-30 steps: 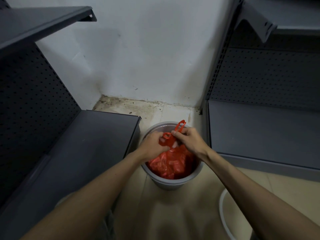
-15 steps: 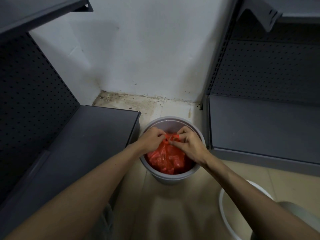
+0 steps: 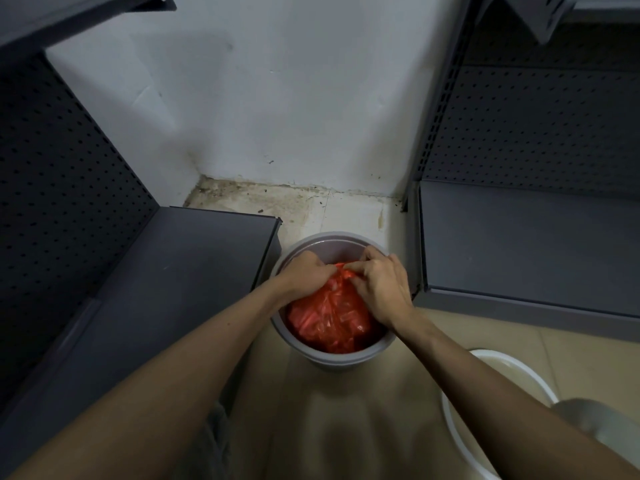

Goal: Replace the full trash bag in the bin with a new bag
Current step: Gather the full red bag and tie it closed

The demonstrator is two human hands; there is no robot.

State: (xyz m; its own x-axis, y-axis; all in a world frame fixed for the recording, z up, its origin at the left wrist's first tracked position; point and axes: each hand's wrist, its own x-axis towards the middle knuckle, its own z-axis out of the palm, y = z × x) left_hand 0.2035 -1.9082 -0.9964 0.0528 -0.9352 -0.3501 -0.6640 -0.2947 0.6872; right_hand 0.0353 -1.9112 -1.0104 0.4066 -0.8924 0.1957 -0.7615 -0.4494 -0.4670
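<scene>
A round grey bin (image 3: pixel 332 359) stands on the floor between two shelf units. Inside it sits a full red plastic bag (image 3: pixel 330 318), bunched at its top. My left hand (image 3: pixel 308 273) grips the bag's gathered top from the left. My right hand (image 3: pixel 381 287) pinches the same red top from the right, fingers curled over it. Both hands meet above the bin's far half, and the bag's handles are hidden under the fingers. No new bag is in view.
Dark grey shelf bases flank the bin, one on the left (image 3: pixel 166 289) and one on the right (image 3: pixel 526 244). A white wall (image 3: pixel 284 98) closes the corner behind. A white basin rim (image 3: pixel 453 431) lies on the floor at lower right.
The red handle loop that stuck up a second ago is now pressed down inside my hands. Both hands have lowered and closed together on the bag's top.
</scene>
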